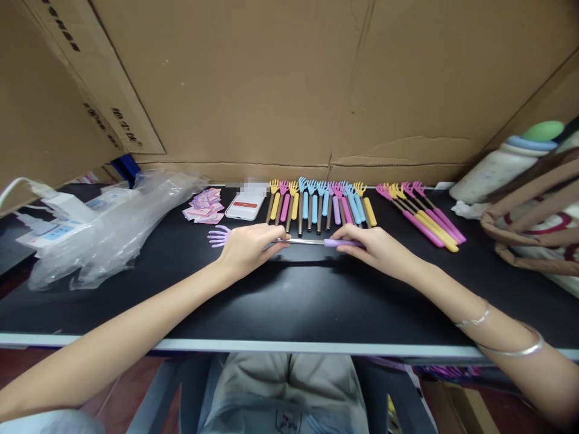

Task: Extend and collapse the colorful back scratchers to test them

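A purple telescopic back scratcher lies extended across the black table, its hand-shaped claw pointing left. My left hand is closed round the metal shaft just right of the claw. My right hand grips the purple handle end. Behind them stands a row of several collapsed scratchers in yellow, pink and blue.
A second group of pink and yellow scratchers lies to the right. A white phone and pink cards sit at the back left, beside crumpled clear plastic bags and a power strip. A striped bag and bottle stand right. Cardboard walls the back.
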`<state>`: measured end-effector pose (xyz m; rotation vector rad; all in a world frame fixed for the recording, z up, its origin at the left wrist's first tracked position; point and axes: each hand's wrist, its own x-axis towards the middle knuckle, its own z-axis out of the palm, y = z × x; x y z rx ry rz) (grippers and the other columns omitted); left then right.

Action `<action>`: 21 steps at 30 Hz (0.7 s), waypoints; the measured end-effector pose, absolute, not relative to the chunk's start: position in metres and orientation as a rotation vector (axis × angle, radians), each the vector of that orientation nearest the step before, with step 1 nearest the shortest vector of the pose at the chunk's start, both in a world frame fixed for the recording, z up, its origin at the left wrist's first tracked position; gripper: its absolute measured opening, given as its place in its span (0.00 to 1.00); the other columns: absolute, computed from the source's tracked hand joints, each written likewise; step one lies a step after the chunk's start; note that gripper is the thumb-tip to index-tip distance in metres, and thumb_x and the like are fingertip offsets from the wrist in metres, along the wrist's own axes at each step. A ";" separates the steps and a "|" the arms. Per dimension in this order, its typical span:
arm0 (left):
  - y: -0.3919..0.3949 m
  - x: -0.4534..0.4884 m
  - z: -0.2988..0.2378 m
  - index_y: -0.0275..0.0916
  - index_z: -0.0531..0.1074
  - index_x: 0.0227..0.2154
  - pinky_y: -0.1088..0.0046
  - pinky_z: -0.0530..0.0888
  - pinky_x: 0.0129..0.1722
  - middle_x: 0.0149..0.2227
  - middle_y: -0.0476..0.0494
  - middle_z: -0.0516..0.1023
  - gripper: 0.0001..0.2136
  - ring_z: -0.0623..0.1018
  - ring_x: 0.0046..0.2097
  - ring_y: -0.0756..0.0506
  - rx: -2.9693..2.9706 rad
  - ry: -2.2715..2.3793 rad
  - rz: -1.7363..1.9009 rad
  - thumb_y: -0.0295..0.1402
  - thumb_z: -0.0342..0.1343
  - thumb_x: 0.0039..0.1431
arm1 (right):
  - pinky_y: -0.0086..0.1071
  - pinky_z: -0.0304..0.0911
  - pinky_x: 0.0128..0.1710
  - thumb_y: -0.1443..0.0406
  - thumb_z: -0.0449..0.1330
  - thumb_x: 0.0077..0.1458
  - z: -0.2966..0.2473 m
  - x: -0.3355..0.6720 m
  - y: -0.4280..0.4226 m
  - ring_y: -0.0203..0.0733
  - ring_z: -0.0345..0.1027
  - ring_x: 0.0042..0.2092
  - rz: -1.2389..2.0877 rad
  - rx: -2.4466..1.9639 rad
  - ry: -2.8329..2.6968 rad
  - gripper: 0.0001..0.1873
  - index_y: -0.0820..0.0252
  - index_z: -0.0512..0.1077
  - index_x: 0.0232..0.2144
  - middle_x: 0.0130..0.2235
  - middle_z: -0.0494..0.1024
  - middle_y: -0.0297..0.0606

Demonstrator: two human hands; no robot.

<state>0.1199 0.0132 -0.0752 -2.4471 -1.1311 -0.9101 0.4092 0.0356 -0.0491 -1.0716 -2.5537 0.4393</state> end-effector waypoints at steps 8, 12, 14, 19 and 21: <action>0.012 0.122 -0.076 0.43 0.73 0.31 0.78 0.60 0.22 0.29 0.54 0.79 0.07 0.77 0.31 0.54 -2.363 -1.049 -0.897 0.37 0.54 0.62 | 0.26 0.57 0.31 0.51 0.48 0.62 -0.050 0.408 0.037 0.34 0.66 0.28 0.528 -1.050 -2.583 0.19 0.58 0.68 0.42 0.27 0.73 0.32; 0.011 0.123 -0.075 0.43 0.73 0.30 0.77 0.58 0.21 0.26 0.54 0.78 0.09 0.76 0.28 0.53 -2.311 -0.989 -0.884 0.37 0.52 0.64 | 0.27 0.55 0.31 0.50 0.46 0.62 -0.050 0.407 0.037 0.34 0.64 0.27 0.544 -1.080 -2.605 0.21 0.58 0.68 0.41 0.25 0.70 0.32; 0.010 0.124 -0.075 0.43 0.73 0.30 0.77 0.58 0.21 0.25 0.54 0.76 0.10 0.75 0.27 0.53 -2.296 -0.954 -0.888 0.37 0.51 0.65 | 0.28 0.55 0.31 0.50 0.45 0.62 -0.049 0.406 0.036 0.35 0.64 0.27 0.596 -1.099 -2.613 0.21 0.59 0.67 0.41 0.26 0.70 0.32; 0.008 0.124 -0.073 0.42 0.72 0.29 0.76 0.57 0.21 0.24 0.54 0.76 0.10 0.74 0.27 0.54 -2.316 -0.915 -0.862 0.36 0.50 0.65 | 0.28 0.55 0.31 0.50 0.42 0.63 -0.045 0.406 0.034 0.34 0.61 0.27 0.750 -1.120 -2.649 0.22 0.60 0.66 0.40 0.26 0.68 0.32; 0.007 0.124 -0.073 0.42 0.72 0.29 0.77 0.57 0.21 0.24 0.54 0.76 0.10 0.73 0.28 0.54 -2.324 -0.912 -0.851 0.36 0.51 0.65 | 0.28 0.54 0.31 0.50 0.42 0.63 -0.046 0.406 0.034 0.34 0.60 0.27 0.768 -1.124 -2.644 0.23 0.60 0.66 0.40 0.26 0.68 0.32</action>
